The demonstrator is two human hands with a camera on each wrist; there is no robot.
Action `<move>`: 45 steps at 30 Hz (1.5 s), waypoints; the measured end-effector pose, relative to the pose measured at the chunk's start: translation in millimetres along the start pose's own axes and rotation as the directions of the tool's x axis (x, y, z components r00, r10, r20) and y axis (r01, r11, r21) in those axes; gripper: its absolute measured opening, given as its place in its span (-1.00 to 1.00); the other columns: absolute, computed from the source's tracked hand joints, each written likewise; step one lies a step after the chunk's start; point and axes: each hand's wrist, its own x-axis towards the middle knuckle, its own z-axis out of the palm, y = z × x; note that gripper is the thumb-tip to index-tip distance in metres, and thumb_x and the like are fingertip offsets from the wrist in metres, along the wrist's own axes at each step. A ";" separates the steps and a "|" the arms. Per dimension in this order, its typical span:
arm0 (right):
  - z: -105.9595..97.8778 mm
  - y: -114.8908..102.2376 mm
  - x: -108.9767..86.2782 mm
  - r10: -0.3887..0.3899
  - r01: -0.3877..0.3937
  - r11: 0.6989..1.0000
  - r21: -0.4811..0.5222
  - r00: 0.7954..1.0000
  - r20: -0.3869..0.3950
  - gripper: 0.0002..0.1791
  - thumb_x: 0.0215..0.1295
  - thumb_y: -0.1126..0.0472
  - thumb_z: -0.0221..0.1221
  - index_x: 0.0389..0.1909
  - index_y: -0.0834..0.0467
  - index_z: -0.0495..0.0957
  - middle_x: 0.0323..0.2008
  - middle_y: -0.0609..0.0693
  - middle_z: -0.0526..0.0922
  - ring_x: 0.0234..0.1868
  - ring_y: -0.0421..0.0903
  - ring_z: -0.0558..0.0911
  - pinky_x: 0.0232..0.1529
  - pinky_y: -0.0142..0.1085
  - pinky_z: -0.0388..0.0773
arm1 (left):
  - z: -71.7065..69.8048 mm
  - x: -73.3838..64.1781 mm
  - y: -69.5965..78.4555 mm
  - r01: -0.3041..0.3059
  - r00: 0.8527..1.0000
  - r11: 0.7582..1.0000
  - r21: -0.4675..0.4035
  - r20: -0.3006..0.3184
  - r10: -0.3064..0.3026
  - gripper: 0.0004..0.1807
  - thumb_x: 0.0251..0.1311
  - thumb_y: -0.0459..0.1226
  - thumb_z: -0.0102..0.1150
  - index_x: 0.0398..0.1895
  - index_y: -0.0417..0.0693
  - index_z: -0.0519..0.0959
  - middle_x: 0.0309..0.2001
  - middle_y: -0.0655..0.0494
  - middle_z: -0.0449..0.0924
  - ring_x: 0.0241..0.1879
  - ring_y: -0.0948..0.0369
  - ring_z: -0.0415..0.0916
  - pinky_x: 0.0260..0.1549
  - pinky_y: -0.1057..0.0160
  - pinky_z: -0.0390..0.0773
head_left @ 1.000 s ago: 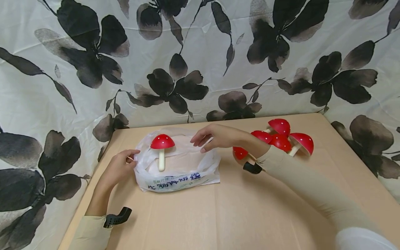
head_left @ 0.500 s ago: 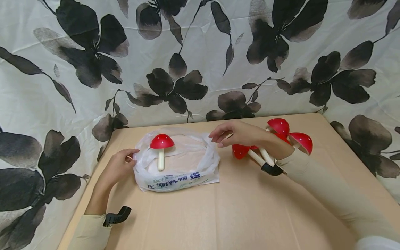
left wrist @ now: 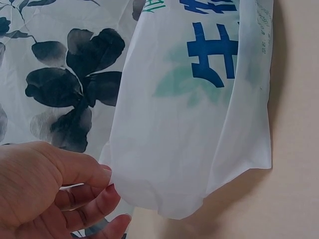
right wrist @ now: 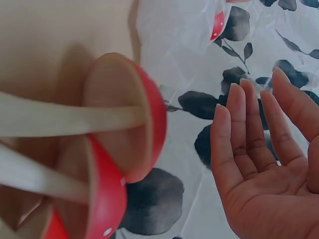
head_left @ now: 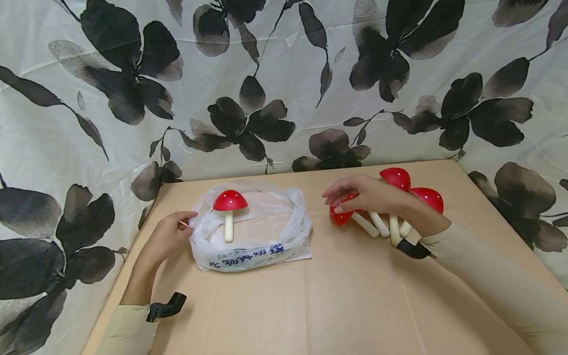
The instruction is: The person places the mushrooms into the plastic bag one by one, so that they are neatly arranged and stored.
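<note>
A white plastic bag (head_left: 293, 231) with blue lettering lies on the table, its mouth facing up. One toy mushroom (head_left: 230, 201), red cap with white dots and a pale stem, lies in the bag's opening. My left hand (head_left: 170, 235) pinches the bag's left edge between thumb and index finger, also clear in the left wrist view. To the right, my right hand (head_left: 366, 195) hovers over a cluster of similar mushrooms (head_left: 395, 178), hiding part of them. In the right wrist view its fingers (right wrist: 254, 134) are relaxed with nothing between them, beside mushroom caps (right wrist: 157, 119).
The pale wooden table (head_left: 275, 310) extends in front of both arms. Behind it hangs a white cloth (head_left: 319, 118) with dark flower prints. Black wrist bands (head_left: 167, 308) sit on both forearms.
My right hand has moved rightward, away from the bag and over the mushroom cluster. My left hand stays at the bag's left edge, and the mushroom in the bag has not moved.
</note>
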 end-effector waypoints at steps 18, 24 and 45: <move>-1.3 41.1 -42.2 0.046 -0.042 0.998 0.048 0.995 -0.086 -0.50 0.22 0.33 0.39 0.21 0.21 0.58 0.05 0.17 0.70 -0.01 0.06 0.72 -0.04 -0.32 0.66 | 0.6 -3.2 0.2 0.021 1.000 1.000 -0.014 0.015 -0.021 -0.57 0.28 -0.47 0.16 0.23 -0.40 0.51 -0.05 -0.26 0.57 -0.12 -0.05 0.55 -0.25 0.30 0.54; 2.2 50.5 -51.0 0.065 -0.071 0.997 -0.039 0.988 -0.139 -0.47 0.21 0.37 0.38 0.23 0.21 0.57 0.04 0.21 0.70 -0.01 0.08 0.71 -0.08 -0.32 0.68 | 0.5 -2.6 -0.3 0.017 1.000 1.000 -0.018 0.007 -0.017 -0.56 0.28 -0.47 0.15 0.24 -0.38 0.51 -0.05 -0.25 0.57 -0.12 -0.04 0.56 -0.25 0.31 0.54; 13.4 64.7 -65.6 0.103 -0.136 0.971 -0.195 0.980 -0.172 -0.48 0.15 0.31 0.43 0.16 0.25 0.60 -0.08 0.14 0.68 -0.04 0.10 0.60 -0.23 -0.31 0.69 | 1.3 -1.9 -4.4 -0.013 1.000 1.000 -0.011 -0.013 0.013 -0.57 0.24 -0.49 0.14 0.20 -0.40 0.53 -0.09 -0.25 0.59 -0.16 -0.04 0.58 -0.26 0.29 0.53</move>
